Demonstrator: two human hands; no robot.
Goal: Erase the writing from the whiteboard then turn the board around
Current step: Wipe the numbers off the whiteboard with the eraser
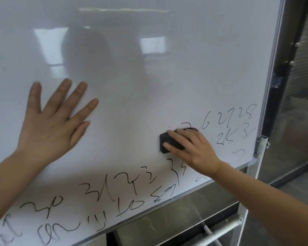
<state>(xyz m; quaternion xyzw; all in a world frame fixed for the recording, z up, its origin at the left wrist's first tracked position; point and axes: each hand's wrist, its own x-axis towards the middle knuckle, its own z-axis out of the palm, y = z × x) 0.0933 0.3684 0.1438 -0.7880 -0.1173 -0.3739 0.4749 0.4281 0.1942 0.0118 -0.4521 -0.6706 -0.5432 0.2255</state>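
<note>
A large whiteboard (149, 68) fills the view, wiped bare across its upper part. Black handwritten numbers (124, 192) run along its lower edge and more numbers (229, 125) sit near its right side. My left hand (50, 125) lies flat on the board at the left, fingers spread and straight. My right hand (194, 148) holds a black eraser (169, 144) against the board, fingers curled over its top, just left of the right-hand numbers and above the lower row.
The board's grey frame (267, 96) runs down the right side, held in a white stand with a bracket (262, 144). A white crossbar (220, 231) of the stand sits below. Behind are a metal cabinet (176, 215) and a glass partition (300, 103).
</note>
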